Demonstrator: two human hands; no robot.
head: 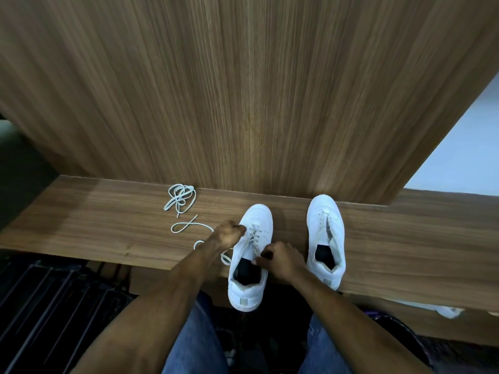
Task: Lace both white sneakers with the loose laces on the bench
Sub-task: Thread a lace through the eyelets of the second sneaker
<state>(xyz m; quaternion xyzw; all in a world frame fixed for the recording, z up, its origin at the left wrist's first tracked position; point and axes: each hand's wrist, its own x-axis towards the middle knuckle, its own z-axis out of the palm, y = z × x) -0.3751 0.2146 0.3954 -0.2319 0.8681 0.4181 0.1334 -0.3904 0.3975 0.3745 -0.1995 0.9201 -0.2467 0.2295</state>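
A half-laced white sneaker [249, 255] overhangs the wooden bench [108, 225] edge, braced by the left hand [228, 234] gripping its side; the right hand [280, 259] pinches its lace. The unlaced sneaker [325, 233] and spare lace [181, 197] wait nearby.

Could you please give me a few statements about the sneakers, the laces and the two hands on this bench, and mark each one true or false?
1. Both hands are on the left sneaker. True.
2. The right sneaker is fully laced. False: its eyelets show no lace.
3. A bundled lace lies on the bench to the left of the sneakers. True.
4. The left hand rests flat on the bench. False: its fingers are curled at the left sneaker's side by the lacing.
5. The right hand holds the right sneaker. False: it pinches at the lace near the left sneaker's opening.
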